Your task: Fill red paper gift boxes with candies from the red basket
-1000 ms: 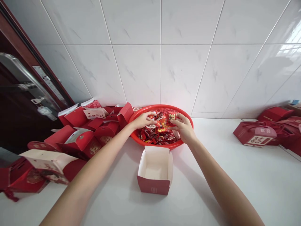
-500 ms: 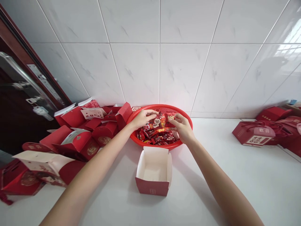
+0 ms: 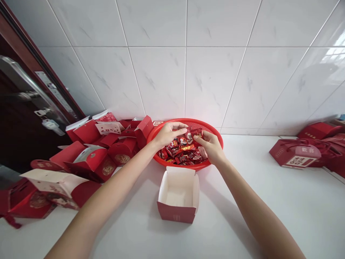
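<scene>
Over the red plastic basket (image 3: 215,158) heaped with wrapped candies (image 3: 185,157), both my hands are close together. My left hand (image 3: 169,136) pinches the upper left corner of a dark red candy packet (image 3: 189,137) with pale lettering. My right hand (image 3: 213,146) is closed, thumb and fingers, on a small red wrapped candy (image 3: 198,132) just beside that packet. In front of the basket stands an open box (image 3: 176,213), dark red outside and white inside, with no candy visible in it.
Several red gift boxes (image 3: 94,162), many with open lids, crowd the left side by a door with a metal handle (image 3: 32,90). Closed red boxes (image 3: 295,153) stand at the right. A tiled wall (image 3: 159,82) rises behind the white counter (image 3: 242,180).
My left hand has moved slightly right and up, and the dark red packet has been lifted toward my right hand. The view has shifted slightly. The open box stays in place.
</scene>
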Action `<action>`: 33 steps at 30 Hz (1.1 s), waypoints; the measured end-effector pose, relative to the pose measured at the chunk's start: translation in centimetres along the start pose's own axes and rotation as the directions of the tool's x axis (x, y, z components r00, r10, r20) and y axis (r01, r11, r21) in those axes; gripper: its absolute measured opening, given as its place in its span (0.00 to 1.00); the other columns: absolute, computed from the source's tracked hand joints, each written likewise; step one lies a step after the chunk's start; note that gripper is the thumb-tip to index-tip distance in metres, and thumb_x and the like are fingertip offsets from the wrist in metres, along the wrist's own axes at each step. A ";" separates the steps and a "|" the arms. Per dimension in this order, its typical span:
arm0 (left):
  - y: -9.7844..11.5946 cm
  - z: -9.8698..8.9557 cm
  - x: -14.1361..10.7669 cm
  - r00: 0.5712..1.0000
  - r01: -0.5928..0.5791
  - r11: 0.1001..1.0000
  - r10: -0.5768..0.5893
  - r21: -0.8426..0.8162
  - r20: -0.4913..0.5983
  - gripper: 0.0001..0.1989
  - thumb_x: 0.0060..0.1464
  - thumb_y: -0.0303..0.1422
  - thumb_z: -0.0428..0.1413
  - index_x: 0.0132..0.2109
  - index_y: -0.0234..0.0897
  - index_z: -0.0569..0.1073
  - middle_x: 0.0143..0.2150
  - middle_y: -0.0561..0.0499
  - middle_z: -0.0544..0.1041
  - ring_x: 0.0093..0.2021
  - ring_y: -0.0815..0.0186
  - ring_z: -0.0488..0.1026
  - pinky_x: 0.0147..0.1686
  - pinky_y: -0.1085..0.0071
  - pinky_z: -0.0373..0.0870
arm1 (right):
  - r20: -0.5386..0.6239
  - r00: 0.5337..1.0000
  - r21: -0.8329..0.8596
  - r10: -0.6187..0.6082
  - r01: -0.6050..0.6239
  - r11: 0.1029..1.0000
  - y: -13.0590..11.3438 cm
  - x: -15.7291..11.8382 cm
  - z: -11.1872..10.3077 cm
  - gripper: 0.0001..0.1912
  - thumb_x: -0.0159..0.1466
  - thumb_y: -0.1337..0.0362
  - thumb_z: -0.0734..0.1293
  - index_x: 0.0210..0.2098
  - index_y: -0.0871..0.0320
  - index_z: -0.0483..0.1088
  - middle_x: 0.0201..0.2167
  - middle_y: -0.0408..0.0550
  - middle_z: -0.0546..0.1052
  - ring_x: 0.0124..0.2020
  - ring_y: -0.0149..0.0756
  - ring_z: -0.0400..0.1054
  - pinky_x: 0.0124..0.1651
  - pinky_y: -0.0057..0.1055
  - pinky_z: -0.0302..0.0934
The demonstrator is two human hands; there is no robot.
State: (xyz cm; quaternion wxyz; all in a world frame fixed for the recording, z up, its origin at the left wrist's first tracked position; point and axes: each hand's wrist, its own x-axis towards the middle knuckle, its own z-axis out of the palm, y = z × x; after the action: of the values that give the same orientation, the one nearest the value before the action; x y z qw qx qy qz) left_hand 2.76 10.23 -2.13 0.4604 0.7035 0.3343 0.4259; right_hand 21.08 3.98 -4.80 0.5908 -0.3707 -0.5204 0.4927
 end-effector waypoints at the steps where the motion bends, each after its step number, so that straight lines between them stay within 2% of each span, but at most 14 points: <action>1: 0.0 -0.5 0.0 1.000 0.013 1.000 -0.013 -0.002 0.026 0.22 0.46 0.44 0.68 0.45 0.35 0.80 0.45 0.46 0.83 0.45 0.59 0.79 0.52 0.59 0.74 | 0.004 1.000 -0.009 -0.005 0.005 1.000 0.0 0.0 0.0 0.15 0.53 0.51 0.75 0.32 0.54 0.73 0.26 0.43 0.77 0.34 0.42 0.75 0.36 0.37 0.70; 4: 0.0 -2.2 0.0 0.984 0.082 0.994 -0.093 0.078 0.155 0.22 0.51 0.44 0.65 0.50 0.36 0.80 0.45 0.47 0.84 0.46 0.58 0.80 0.52 0.59 0.74 | -0.045 0.999 -0.035 -0.021 0.020 0.999 0.0 0.0 -0.1 0.16 0.53 0.50 0.75 0.31 0.54 0.72 0.25 0.43 0.77 0.33 0.42 0.75 0.33 0.36 0.69; 6: -0.2 -3.5 0.0 0.947 0.108 0.962 -0.177 0.252 0.270 0.19 0.50 0.41 0.65 0.48 0.39 0.81 0.43 0.48 0.84 0.45 0.57 0.80 0.49 0.62 0.74 | -0.095 0.995 -0.035 -0.034 0.031 0.999 0.1 0.0 -0.1 0.16 0.54 0.49 0.75 0.32 0.54 0.72 0.27 0.44 0.78 0.31 0.41 0.75 0.31 0.35 0.69; 9: -0.7 -4.8 -0.1 0.857 0.037 0.819 -0.321 0.572 0.404 0.13 0.40 0.34 0.67 0.38 0.44 0.84 0.40 0.52 0.85 0.43 0.57 0.80 0.42 0.69 0.73 | -0.132 0.991 -0.026 -0.034 0.031 0.999 0.2 0.0 0.0 0.16 0.54 0.49 0.74 0.32 0.53 0.72 0.26 0.44 0.78 0.29 0.41 0.74 0.30 0.35 0.69; 11: -1.2 -5.0 -0.2 0.816 -0.003 0.719 -0.400 0.695 0.417 0.10 0.37 0.32 0.67 0.33 0.46 0.84 0.36 0.54 0.85 0.41 0.58 0.80 0.39 0.71 0.72 | -0.134 0.991 -0.031 -0.025 0.021 0.999 0.1 0.0 0.0 0.16 0.55 0.48 0.74 0.32 0.52 0.72 0.24 0.43 0.77 0.28 0.41 0.74 0.30 0.35 0.68; 12: -1.4 -5.0 -0.3 0.811 -0.003 0.689 -0.422 0.725 0.405 0.08 0.39 0.33 0.66 0.31 0.46 0.83 0.34 0.54 0.84 0.38 0.59 0.80 0.37 0.71 0.71 | -0.136 0.990 -0.036 -0.021 0.017 0.999 0.1 0.0 0.0 0.16 0.55 0.48 0.73 0.31 0.52 0.71 0.23 0.42 0.76 0.28 0.41 0.74 0.29 0.35 0.68; 13: -1.6 -4.9 -0.3 0.817 0.005 0.676 -0.427 0.736 0.387 0.06 0.41 0.34 0.65 0.31 0.45 0.83 0.32 0.54 0.84 0.35 0.59 0.79 0.36 0.71 0.71 | -0.142 0.990 -0.039 -0.020 0.014 0.999 0.1 0.0 0.0 0.16 0.55 0.49 0.73 0.31 0.52 0.71 0.23 0.42 0.76 0.28 0.41 0.74 0.29 0.35 0.68; 15: -1.8 -4.7 -0.2 0.865 0.023 0.693 -0.376 0.721 0.334 0.06 0.46 0.37 0.63 0.33 0.44 0.83 0.32 0.53 0.83 0.33 0.60 0.78 0.35 0.70 0.70 | -0.152 0.988 -0.041 -0.017 0.010 0.999 0.1 -0.1 0.0 0.15 0.54 0.49 0.73 0.30 0.53 0.70 0.23 0.42 0.76 0.28 0.41 0.74 0.29 0.35 0.68; 17: -2.0 -4.6 -0.1 0.924 0.037 0.739 -0.282 0.673 0.258 0.11 0.49 0.41 0.61 0.36 0.41 0.82 0.36 0.50 0.84 0.36 0.59 0.78 0.38 0.69 0.70 | -0.151 0.989 -0.034 -0.004 -0.001 0.999 0.0 -0.1 0.0 0.14 0.54 0.51 0.73 0.29 0.53 0.70 0.24 0.43 0.77 0.29 0.41 0.74 0.30 0.34 0.67; 19: -2.0 -4.5 0.0 0.956 0.046 0.788 -0.212 0.613 0.201 0.16 0.51 0.46 0.60 0.39 0.38 0.81 0.40 0.48 0.83 0.41 0.57 0.78 0.41 0.67 0.70 | -0.147 0.989 -0.018 0.013 -0.016 1.000 0.0 -0.1 0.0 0.13 0.53 0.52 0.73 0.29 0.54 0.71 0.25 0.43 0.77 0.28 0.40 0.73 0.30 0.34 0.67; 22: -2.1 -4.4 0.1 0.965 0.032 0.843 -0.165 0.537 0.202 0.22 0.51 0.51 0.60 0.40 0.36 0.80 0.41 0.46 0.83 0.41 0.57 0.77 0.42 0.66 0.71 | -0.160 0.987 0.001 0.007 -0.007 1.000 0.0 0.0 0.1 0.12 0.53 0.54 0.73 0.29 0.55 0.72 0.27 0.43 0.78 0.29 0.38 0.73 0.32 0.33 0.67; 25: -2.1 -4.0 0.3 0.968 0.011 0.868 -0.135 0.497 0.213 0.22 0.50 0.52 0.60 0.39 0.37 0.79 0.39 0.47 0.82 0.41 0.57 0.76 0.42 0.65 0.71 | -0.158 0.987 0.010 -0.030 0.032 0.999 0.0 0.0 0.1 0.12 0.53 0.55 0.73 0.32 0.55 0.73 0.30 0.44 0.79 0.32 0.39 0.74 0.37 0.35 0.69; 30: -2.0 -3.0 1.8 0.974 -0.012 0.869 -0.101 0.494 0.202 0.19 0.50 0.50 0.62 0.37 0.38 0.79 0.39 0.49 0.81 0.42 0.57 0.76 0.44 0.64 0.71 | -0.145 0.989 0.029 -0.033 0.037 0.999 0.2 0.1 0.2 0.13 0.54 0.55 0.74 0.34 0.55 0.73 0.32 0.45 0.80 0.35 0.41 0.74 0.42 0.38 0.70; 33: -2.3 -2.3 2.6 0.975 -0.026 0.914 -0.066 0.406 0.213 0.19 0.49 0.48 0.63 0.39 0.37 0.79 0.42 0.47 0.82 0.46 0.56 0.77 0.48 0.63 0.71 | -0.144 0.988 0.034 -0.054 0.059 0.998 0.2 0.1 0.2 0.13 0.53 0.56 0.75 0.34 0.54 0.73 0.32 0.45 0.80 0.37 0.41 0.75 0.44 0.39 0.71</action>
State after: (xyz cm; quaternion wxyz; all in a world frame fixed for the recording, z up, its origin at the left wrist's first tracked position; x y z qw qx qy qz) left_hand 1.54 14.13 -2.99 0.3432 0.8234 0.3689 0.2610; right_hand 20.82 4.14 -4.96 0.6473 -0.3790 -0.4774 0.4576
